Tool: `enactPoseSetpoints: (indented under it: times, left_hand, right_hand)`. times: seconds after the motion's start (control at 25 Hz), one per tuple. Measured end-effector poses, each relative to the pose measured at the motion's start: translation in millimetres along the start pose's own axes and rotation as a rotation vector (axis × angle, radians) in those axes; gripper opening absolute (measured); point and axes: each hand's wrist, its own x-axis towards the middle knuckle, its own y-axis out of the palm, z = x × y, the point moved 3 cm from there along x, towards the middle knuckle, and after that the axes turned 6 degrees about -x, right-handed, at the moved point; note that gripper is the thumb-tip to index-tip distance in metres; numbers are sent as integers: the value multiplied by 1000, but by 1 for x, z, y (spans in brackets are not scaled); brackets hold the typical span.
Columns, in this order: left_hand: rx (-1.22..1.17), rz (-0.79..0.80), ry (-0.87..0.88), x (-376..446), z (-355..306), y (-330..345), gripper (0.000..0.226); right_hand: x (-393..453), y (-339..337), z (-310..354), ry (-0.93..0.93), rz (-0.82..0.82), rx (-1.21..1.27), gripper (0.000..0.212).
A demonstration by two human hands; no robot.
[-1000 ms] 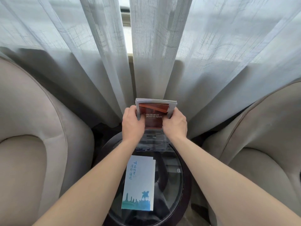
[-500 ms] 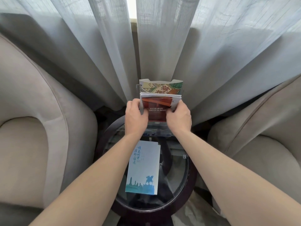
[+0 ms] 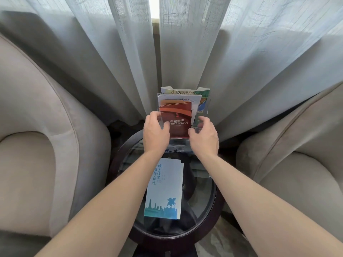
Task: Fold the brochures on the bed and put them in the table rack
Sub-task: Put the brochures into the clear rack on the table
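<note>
A clear acrylic rack (image 3: 205, 108) stands at the back of a round glass table (image 3: 200, 204). A red brochure (image 3: 178, 117) sits upright in its front slot. Behind it are a white brochure (image 3: 178, 98) and a colourful one (image 3: 185, 91). My left hand (image 3: 155, 133) pinches the red brochure's left edge, thumb on its front. My right hand (image 3: 205, 135) hovers at the rack's right side with loosely curled fingers, holding nothing. A folded pale blue brochure (image 3: 164, 190) with a skyline print lies flat on the glass between my forearms.
Beige armchairs flank the small table, one on the left (image 3: 46, 145) and one on the right (image 3: 297, 154). Sheer grey curtains (image 3: 111, 62) hang right behind the rack. The table's dark wooden rim (image 3: 116, 164) sits close to both chairs.
The red brochure has slid down into the rack's front slot. My right hand has let go of it and drawn back a little. My left hand stays at its left edge.
</note>
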Motion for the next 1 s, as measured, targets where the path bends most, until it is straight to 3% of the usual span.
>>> enactPoseSetpoints:
  times: [0.16,0.48,0.88,1.0]
  left_hand:
    - [2,-21,90,6,-12,-2,6]
    - [-113,-77,184,16,-25,-6,6]
    - [-75,-15,4,14,6,2,10]
    - [-88,-38,-2,11,8,2,14]
  right_hand:
    - [4,6,13,-35,26,18,24]
    - [16,-2,28,-80,-167,59,16]
    - [8,11,18,42,-63,119,26]
    - [2,14,10,75,-69,117,18]
